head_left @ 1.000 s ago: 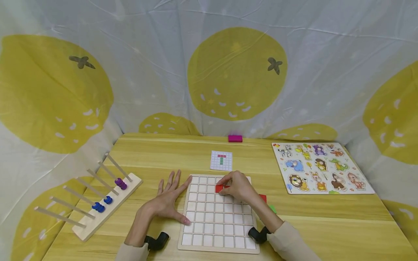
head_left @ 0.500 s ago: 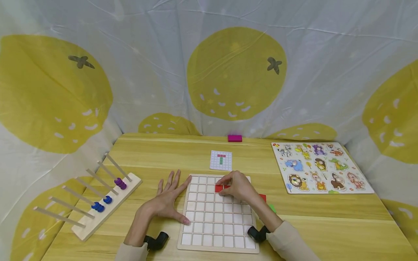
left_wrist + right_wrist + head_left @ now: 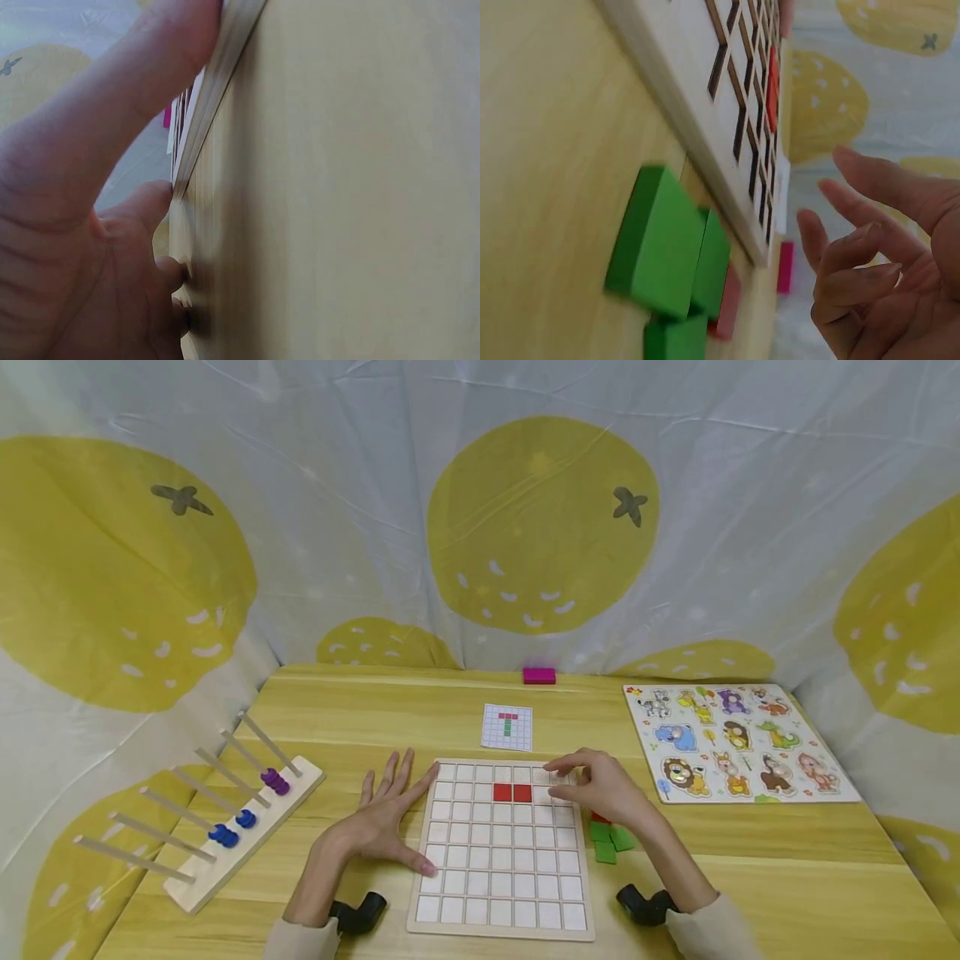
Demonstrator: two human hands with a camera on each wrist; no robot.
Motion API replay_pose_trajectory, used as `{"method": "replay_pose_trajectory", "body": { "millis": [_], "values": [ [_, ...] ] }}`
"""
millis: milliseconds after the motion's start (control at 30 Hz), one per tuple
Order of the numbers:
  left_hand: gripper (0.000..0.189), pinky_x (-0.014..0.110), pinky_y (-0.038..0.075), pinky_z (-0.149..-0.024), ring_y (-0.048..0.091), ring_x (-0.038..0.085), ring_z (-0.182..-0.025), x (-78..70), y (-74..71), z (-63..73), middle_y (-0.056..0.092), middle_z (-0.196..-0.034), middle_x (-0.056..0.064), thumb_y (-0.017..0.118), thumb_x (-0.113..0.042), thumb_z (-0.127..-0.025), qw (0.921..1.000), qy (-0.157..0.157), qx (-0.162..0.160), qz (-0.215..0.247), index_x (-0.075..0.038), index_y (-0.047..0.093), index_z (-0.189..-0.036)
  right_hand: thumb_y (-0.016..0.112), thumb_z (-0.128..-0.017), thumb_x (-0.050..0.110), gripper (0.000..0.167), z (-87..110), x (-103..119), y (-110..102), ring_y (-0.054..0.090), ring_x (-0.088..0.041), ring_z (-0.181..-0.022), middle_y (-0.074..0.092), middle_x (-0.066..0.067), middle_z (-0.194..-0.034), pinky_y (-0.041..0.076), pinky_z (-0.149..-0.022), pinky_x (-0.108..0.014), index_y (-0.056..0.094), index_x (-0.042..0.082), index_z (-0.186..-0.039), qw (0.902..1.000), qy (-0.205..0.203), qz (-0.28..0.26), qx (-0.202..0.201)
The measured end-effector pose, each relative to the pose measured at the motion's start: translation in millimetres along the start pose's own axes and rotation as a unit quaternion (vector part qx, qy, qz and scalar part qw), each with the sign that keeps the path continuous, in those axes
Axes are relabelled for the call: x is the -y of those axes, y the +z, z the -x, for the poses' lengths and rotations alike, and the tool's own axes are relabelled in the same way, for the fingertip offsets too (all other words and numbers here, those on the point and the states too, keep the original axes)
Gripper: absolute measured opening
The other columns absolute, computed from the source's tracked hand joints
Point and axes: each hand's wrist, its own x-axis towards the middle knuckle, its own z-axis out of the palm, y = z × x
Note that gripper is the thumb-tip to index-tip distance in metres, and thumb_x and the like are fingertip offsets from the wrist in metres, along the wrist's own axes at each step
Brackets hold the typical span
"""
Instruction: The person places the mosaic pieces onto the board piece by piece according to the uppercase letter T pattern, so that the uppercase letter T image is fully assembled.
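A wooden grid board (image 3: 501,887) with pale square cells lies in front of me. Two red square tiles (image 3: 513,792) sit side by side in its second row from the far edge. My left hand (image 3: 381,828) has its fingers spread, thumb and index finger touching the board's left edge. Over the board's far right part hovers my right hand (image 3: 603,787), thumb and index finger apart with nothing between them. Beside the right edge lie several green tiles (image 3: 603,845) and a red tile (image 3: 600,817), partly hidden by the right hand in the head view.
Behind the board lies a card (image 3: 507,727) with a red and green T on a grid. A magenta block (image 3: 539,677) is at the table's back edge. An animal puzzle board (image 3: 738,747) stands right; a peg rack with beads (image 3: 247,839) stands left.
My right hand has let go of the second red tile and moved right, off it. Both red tiles and the green tiles now show. The left hand has stayed put.
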Motion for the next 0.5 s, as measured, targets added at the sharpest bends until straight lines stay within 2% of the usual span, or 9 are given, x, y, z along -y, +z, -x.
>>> {"method": "replay_pose_trajectory", "body": {
  "millis": [100, 233, 400, 500],
  "values": [
    [0.142, 0.075, -0.020, -0.117, -0.026, 0.051, -0.154, -0.3, -0.5, 0.4, -0.023, -0.168, 0.028, 0.096, -0.053, -0.062, 1.0000, 0.001, 0.000, 0.001, -0.014, 0.009, -0.167, 0.080, -0.090, 0.017, 0.028, 12.2, -15.7, -15.0, 0.048, -0.016, -0.069, 0.073, -0.012, -0.111, 0.039, -0.057, -0.023, 0.077, 0.009, -0.117, 1.0000, 0.003, 0.000, -0.001],
    [0.141, 0.076, -0.019, -0.117, -0.026, 0.052, -0.154, -0.2, -0.9, 0.8, -0.023, -0.168, 0.029, 0.096, -0.053, -0.062, 1.0000, 0.003, 0.000, 0.001, -0.015, 0.009, -0.167, 0.081, -0.090, 0.017, 0.029, 25.8, -34.7, -30.6, 0.056, -0.017, -0.085, 0.075, -0.012, -0.115, 0.044, -0.065, -0.022, 0.077, 0.007, -0.117, 0.9999, 0.005, -0.009, -0.002],
    [0.141, 0.076, -0.020, -0.117, -0.026, 0.052, -0.154, -0.1, -1.1, 0.6, -0.024, -0.168, 0.028, 0.096, -0.052, -0.062, 1.0000, 0.005, -0.001, 0.006, -0.015, 0.009, -0.167, 0.081, -0.090, 0.018, 0.033, 35.1, -50.8, -41.6, 0.054, -0.013, -0.078, 0.074, -0.015, -0.113, 0.043, -0.063, -0.021, 0.075, 0.003, -0.119, 0.9992, 0.013, -0.031, 0.021],
    [0.141, 0.076, -0.020, -0.117, -0.026, 0.051, -0.154, -0.1, -0.9, 0.0, -0.024, -0.168, 0.028, 0.096, -0.052, -0.063, 1.0000, 0.005, 0.000, 0.007, -0.015, 0.009, -0.167, 0.081, -0.090, 0.016, 0.035, 36.9, -56.2, -44.4, 0.052, -0.012, -0.076, 0.071, -0.018, -0.112, 0.044, -0.063, -0.021, 0.074, 0.001, -0.120, 0.9979, 0.003, -0.049, 0.043]
  ]
}}
